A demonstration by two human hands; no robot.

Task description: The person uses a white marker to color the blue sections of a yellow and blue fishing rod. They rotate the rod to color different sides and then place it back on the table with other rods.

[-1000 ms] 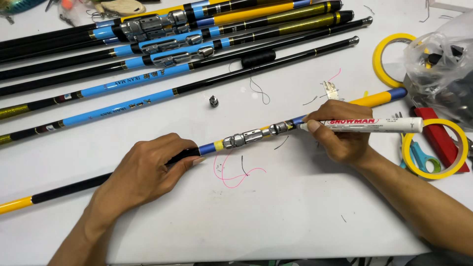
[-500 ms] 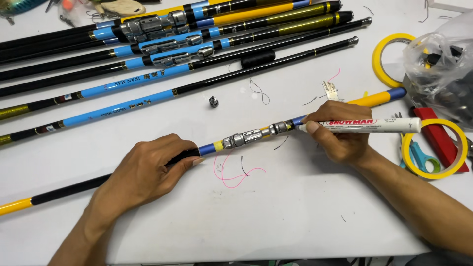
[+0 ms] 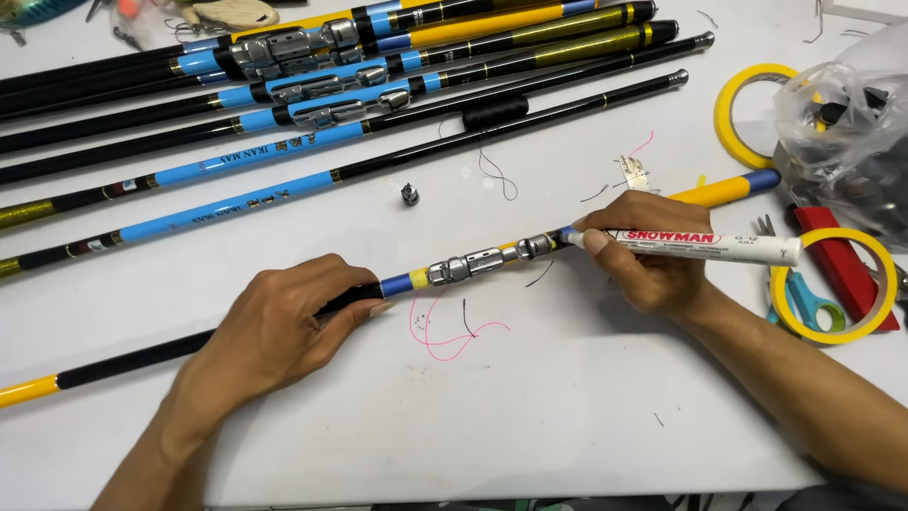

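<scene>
A: Head view: what is held by each hand?

B: A fishing rod (image 3: 473, 262) is pinned to the white table (image 3: 567, 416) by the left hand (image 3: 284, 326), which is closed over the black section just left of the silver reel seat (image 3: 468, 266). A white marker pen (image 3: 705, 246) is gripped by the right hand (image 3: 643, 251), fingers curled shut round it, with its tip set against the rod just right of the reel seat.

A: Has anything been moved since a second ago?

B: Hardly anything; the same grips are kept and the pen tip has been left at the same spot, so marking there seems under way.

A: What is lying around?

B: More rods (image 3: 331, 104) are laid at the far left, pink thread (image 3: 445, 341) near the rod, yellow tape rolls (image 3: 832, 284) at the right.
</scene>
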